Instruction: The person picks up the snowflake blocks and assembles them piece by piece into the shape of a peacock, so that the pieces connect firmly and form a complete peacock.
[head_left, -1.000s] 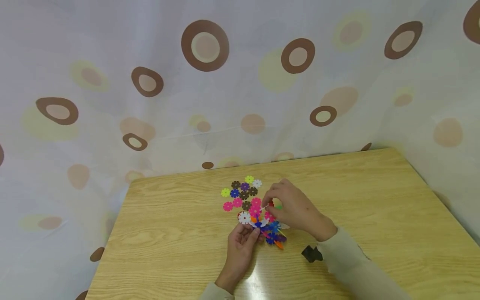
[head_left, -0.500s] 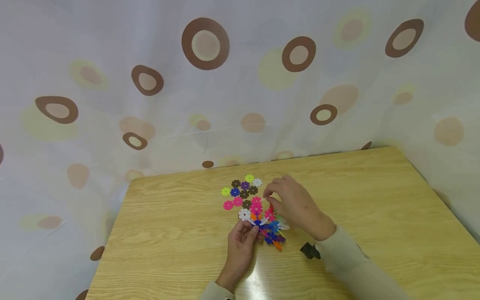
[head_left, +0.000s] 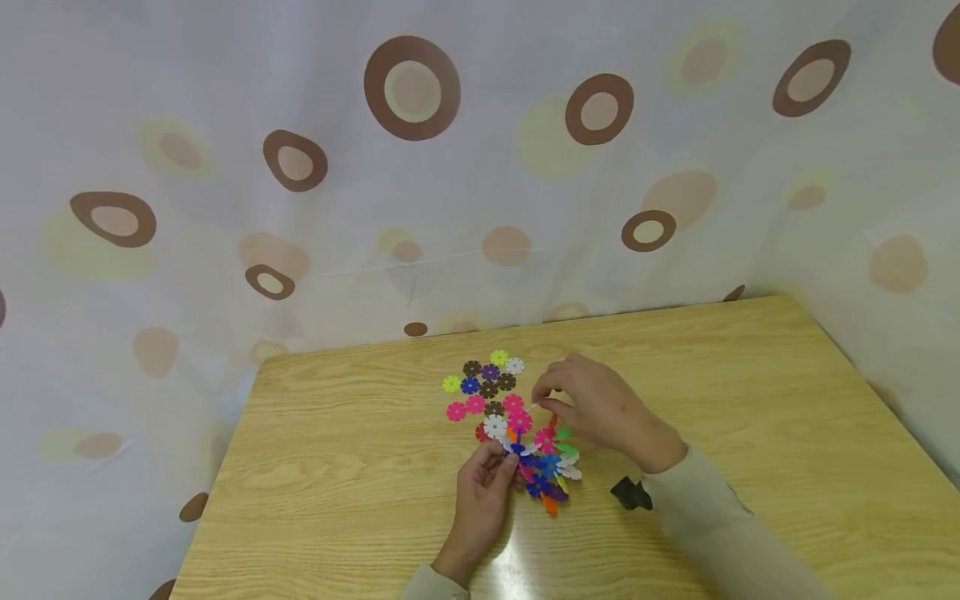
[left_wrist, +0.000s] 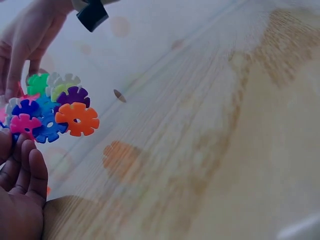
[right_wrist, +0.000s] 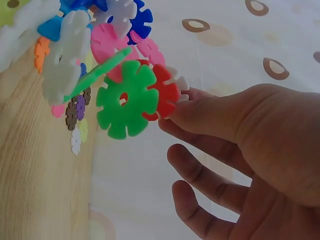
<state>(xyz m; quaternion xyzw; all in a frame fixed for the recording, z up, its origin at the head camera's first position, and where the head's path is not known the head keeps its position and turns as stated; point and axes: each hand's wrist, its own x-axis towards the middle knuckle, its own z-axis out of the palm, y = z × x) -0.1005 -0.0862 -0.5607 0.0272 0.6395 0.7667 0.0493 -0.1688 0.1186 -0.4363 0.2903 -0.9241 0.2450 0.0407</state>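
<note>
My left hand (head_left: 482, 492) pinches a cluster of interlocking flower-shaped plastic discs (head_left: 551, 465) between thumb and fingers. Blue, orange, purple, pink, green, red and white discs stick out of it at many angles. Above its far side, my right hand (head_left: 603, 408) pinches a white disc (right_wrist: 181, 84) nearly edge-on. In the right wrist view that disc overlaps a red disc (right_wrist: 167, 92), with a green disc (right_wrist: 127, 100) in front. The left wrist view shows an orange disc (left_wrist: 77, 120) on the cluster's outer side and the left fingertips (left_wrist: 37, 157) below it.
Loose flower discs lie on the wooden table (head_left: 337, 467) beyond the cluster, among them a yellow disc (head_left: 452, 384), a blue disc (head_left: 470, 385) and a pink disc (head_left: 456, 412). A black object (head_left: 632, 493) sits beside the right sleeve. A patterned curtain (head_left: 480, 167) stands behind.
My right hand with the white disc rises slightly, then shifts a little to the right. The cluster turns slightly in my left hand, which stays nearly in place.
</note>
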